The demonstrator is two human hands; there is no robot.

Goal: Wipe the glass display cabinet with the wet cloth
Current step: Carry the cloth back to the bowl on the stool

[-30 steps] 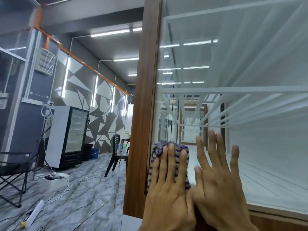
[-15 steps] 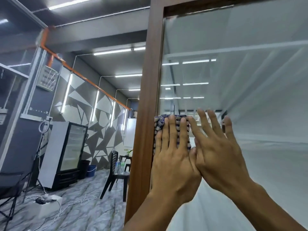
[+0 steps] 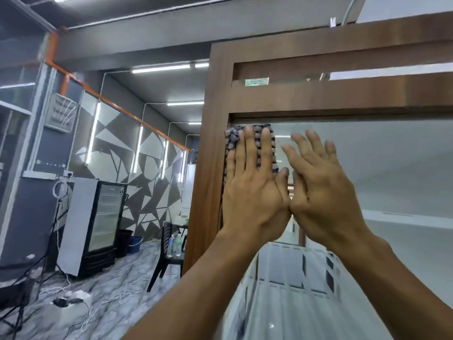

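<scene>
You are in the wiping step, working the top left corner of the glass display cabinet (image 3: 343, 96). Your left hand (image 3: 252, 192) lies flat, fingers straight and together, pressing the wet cloth (image 3: 231, 143) against the glass pane (image 3: 392, 168). The cloth sits right under the top rail, and its left edge is touching the wooden frame (image 3: 208, 180). Your right hand (image 3: 321, 192) is spread and holds nothing. It is just beside the left, thumb side against it. It seems to rest on the glass, though the view does not show whether the palm makes contact.

The next move probably calls for a steady stroke away from this corner, either across under the rail or down along the upright. Keep the palm flat so the cloth does not bunch or slip out from under your fingers.

The cloth is a blue-and-white check, folded small, and mostly hidden beneath your hand. The pane looks hazy and reflective, so you cannot judge from here which parts are clean. Most of it lies to the right and below.
</scene>
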